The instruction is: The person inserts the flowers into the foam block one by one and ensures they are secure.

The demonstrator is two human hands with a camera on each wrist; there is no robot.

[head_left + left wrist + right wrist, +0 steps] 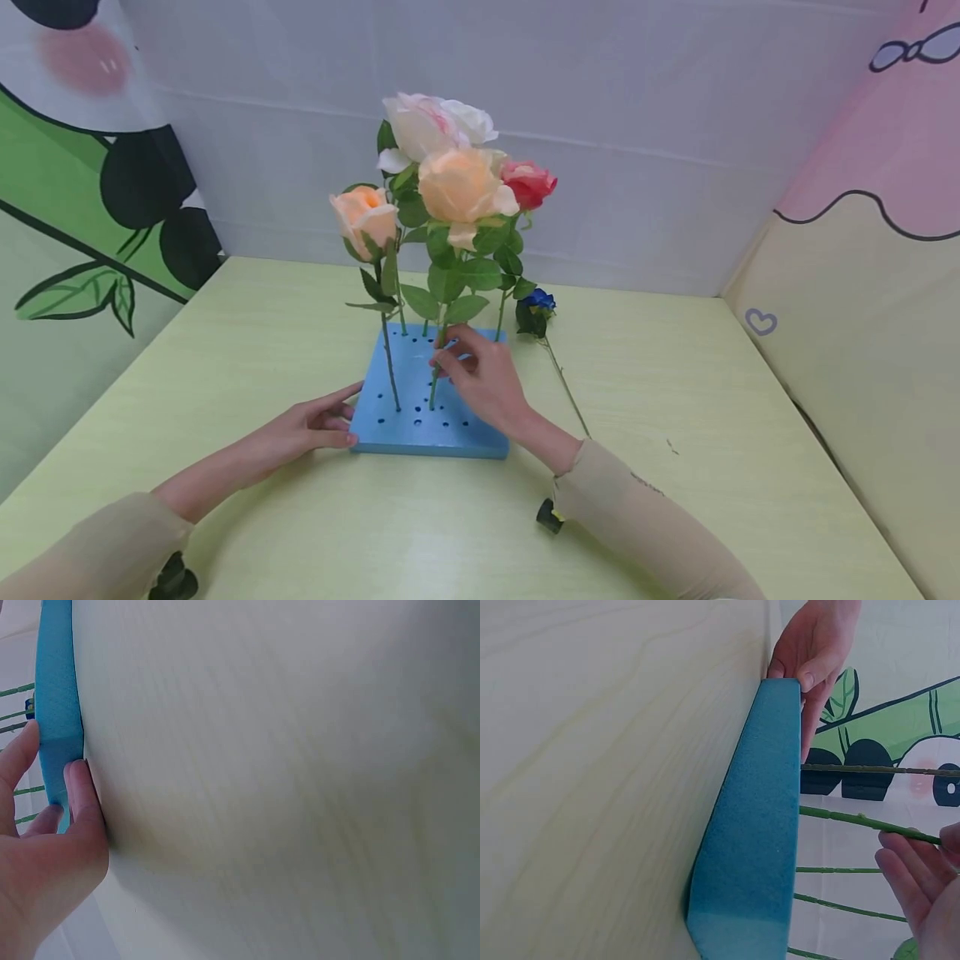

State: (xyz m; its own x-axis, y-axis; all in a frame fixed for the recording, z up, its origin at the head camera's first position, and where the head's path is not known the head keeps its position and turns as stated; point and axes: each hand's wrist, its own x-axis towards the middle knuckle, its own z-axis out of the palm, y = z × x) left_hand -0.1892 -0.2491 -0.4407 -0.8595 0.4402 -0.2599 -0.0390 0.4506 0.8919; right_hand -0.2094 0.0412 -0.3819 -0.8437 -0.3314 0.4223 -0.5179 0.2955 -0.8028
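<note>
My right hand [480, 371] pinches the green stem of a large peach rose [459, 185] between thumb and fingers. That stem's foot meets the pale blue foam board [405, 437], which is dotted with holes. In the right wrist view, the hand [922, 889] holds the stem [847, 817] a little away from the board. My left hand [307, 429] grips the board's near left corner, thumb at the front, fingers along the side. A smaller peach rose [365, 221] stands upright to the left. Behind are a pale pink rose [420, 125], a white rose [471, 121] and a red rose [529, 183].
A blue rose [538, 302] lies on the pale wooden table [660, 517], right of the board, its thin stem pointing toward my right sleeve. A small brown scrap [672, 447] lies farther right. A grey-white cloth wall [637, 150] closes off the back; printed panels flank the table.
</note>
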